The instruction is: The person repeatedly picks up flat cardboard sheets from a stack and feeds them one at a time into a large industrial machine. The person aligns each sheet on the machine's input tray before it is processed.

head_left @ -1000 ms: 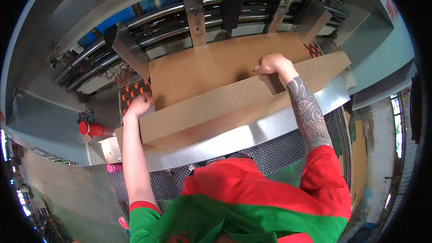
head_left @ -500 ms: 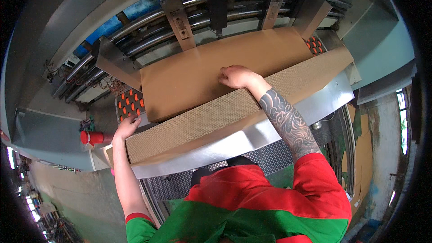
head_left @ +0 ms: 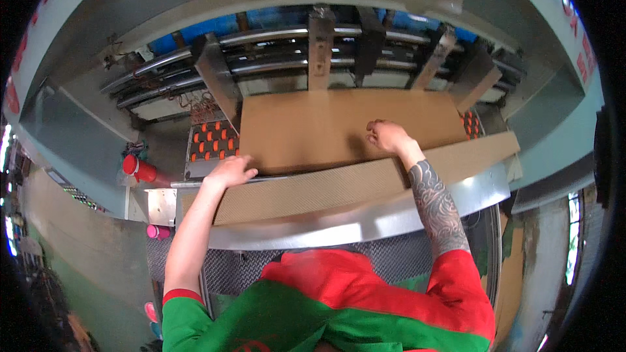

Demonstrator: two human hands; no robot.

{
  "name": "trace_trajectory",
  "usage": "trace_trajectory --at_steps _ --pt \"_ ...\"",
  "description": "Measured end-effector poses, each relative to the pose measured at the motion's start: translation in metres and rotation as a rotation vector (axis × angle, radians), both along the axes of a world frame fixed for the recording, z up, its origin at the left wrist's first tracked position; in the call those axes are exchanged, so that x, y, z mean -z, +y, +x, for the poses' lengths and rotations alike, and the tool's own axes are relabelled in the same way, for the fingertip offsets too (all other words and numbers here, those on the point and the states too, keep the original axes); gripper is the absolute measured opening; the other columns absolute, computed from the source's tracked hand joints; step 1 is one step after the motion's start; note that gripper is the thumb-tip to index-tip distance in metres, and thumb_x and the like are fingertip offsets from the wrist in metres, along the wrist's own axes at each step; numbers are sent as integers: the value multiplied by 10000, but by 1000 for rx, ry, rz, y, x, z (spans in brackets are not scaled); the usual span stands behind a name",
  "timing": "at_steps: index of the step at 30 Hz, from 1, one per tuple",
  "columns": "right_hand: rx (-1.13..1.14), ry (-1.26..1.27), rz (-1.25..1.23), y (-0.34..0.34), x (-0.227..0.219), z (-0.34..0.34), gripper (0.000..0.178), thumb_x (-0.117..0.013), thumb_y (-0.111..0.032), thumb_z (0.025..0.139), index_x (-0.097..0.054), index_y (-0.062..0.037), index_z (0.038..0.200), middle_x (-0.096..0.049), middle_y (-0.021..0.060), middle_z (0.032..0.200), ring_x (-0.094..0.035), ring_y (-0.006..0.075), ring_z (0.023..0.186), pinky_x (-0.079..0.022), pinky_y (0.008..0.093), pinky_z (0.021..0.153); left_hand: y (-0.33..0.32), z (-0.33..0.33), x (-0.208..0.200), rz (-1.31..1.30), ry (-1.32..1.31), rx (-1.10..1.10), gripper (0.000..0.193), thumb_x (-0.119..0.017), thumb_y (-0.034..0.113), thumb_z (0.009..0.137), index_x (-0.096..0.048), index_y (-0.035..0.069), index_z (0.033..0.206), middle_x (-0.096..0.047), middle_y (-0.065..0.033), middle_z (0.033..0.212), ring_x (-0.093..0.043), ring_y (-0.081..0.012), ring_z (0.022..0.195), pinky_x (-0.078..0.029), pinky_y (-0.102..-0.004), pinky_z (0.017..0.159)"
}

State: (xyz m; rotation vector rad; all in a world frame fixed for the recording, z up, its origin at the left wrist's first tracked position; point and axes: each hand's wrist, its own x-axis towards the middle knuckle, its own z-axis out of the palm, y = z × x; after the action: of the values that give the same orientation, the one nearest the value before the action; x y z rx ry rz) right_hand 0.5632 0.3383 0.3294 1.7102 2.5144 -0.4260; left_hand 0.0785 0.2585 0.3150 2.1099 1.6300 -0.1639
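Note:
A flat brown cardboard sheet (head_left: 313,124) lies in the machine, and its top face is plain. In front of it runs a long stack of corrugated cardboard (head_left: 306,192), fluted edges facing up, on a shiny metal shelf (head_left: 313,237). My left hand (head_left: 229,171) rests at the stack's left end beside the sheet's near left corner, fingers and thumb apart. Over the right half of the sheet hovers my right hand (head_left: 390,137), its fingers loosely bent and a shadow below them; nothing shows in it. My tattooed right forearm passes over the stack.
Upright metal plates (head_left: 319,52) and steel bars (head_left: 267,65) stand behind the sheet. Orange rollers (head_left: 210,140) flank it. At the left are a red cylindrical container (head_left: 140,169) and a pink cup (head_left: 156,231). Textured metal flooring (head_left: 241,267) lies below the shelf.
The view has shifted. My left hand has come inward from the stack's left end toward the sheet's near corner. My right hand has moved rightward over the sheet.

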Motion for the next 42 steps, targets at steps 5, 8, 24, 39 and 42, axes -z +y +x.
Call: trace_trajectory --at_steps 5,8,24,39,42 --pt "-62 244 7 20 -6 -90 469 -589 -386 1018 -647 -77 1366 -714 200 1282 -668 398 1198 -537 465 1025 46 4 -2 82 58 86 669 -671 465 956 -573 35 1459 -655 -245 1386 -620 -399 1298 -510 -470 1089" --pt "-140 276 -74 19 20 -161 477 -593 -383 1008 -653 -60 1354 -722 203 1262 -674 397 1187 -539 445 1013 74 20 17 117 -143 36 678 -664 455 959 -559 37 1483 -674 -233 1368 -639 -394 1279 -516 -458 1078" --pt "-286 506 -489 12 52 -244 495 -698 -255 991 -590 3 1400 -738 153 1157 -697 243 1042 -546 385 937 41 39 49 -60 -383 123 553 -719 452 848 -732 130 1298 -717 -174 1321 -670 -341 1232 -520 -480 1056" --pt "-247 356 -563 -27 26 -227 527 -683 -284 1029 -567 24 1441 -731 175 1241 -689 254 1141 -533 374 998 23 39 43 -104 -339 -23 625 -724 464 884 -685 25 1327 -676 -226 1376 -638 -342 1302 -509 -448 1094" --pt "-234 318 -521 -23 27 -225 538 -682 -312 1029 -572 25 1433 -727 182 1260 -685 261 1170 -533 376 1000 24 35 38 -120 -327 -20 659 -727 480 874 -673 27 1350 -661 -232 1397 -625 -340 1322 -501 -450 1106"
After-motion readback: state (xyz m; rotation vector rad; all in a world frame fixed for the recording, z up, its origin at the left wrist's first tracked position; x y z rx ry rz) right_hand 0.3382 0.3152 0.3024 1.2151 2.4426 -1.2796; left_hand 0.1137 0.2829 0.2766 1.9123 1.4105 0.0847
